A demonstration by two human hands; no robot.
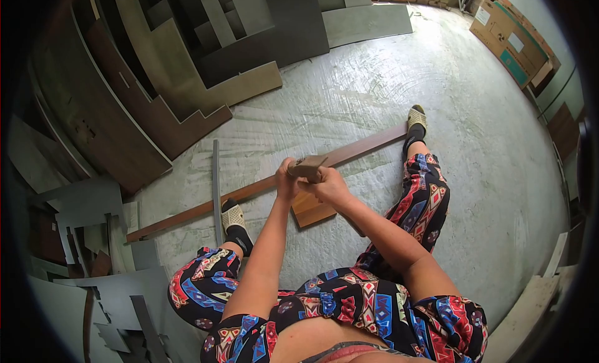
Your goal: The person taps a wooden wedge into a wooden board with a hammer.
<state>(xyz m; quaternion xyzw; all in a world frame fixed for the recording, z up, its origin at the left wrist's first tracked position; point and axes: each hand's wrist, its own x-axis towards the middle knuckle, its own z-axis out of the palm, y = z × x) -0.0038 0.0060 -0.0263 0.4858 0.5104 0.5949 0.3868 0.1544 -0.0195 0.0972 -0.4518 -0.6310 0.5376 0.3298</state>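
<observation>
Near the middle of the head view, my left hand (287,179) and my right hand (332,188) are close together at a small grey-brown object (307,167), which I cannot make out exactly. Fingers of both hands are closed around its edges. Below them a long, narrow brown strip (368,144) runs diagonally across the floor, passing under my hands. A square brown wooden piece (312,212) lies just beneath my right hand, partly hidden by it. Left of my hands, a thin grey bar (216,182) crosses the long strip.
Large boards (112,113) and cut panels (249,82) lean and lie at the upper left. Offcuts (125,294) fill the lower left. A cardboard box (508,41) stands at the upper right. My slippered feet (234,216) are beside the long strip on the concrete floor (486,194).
</observation>
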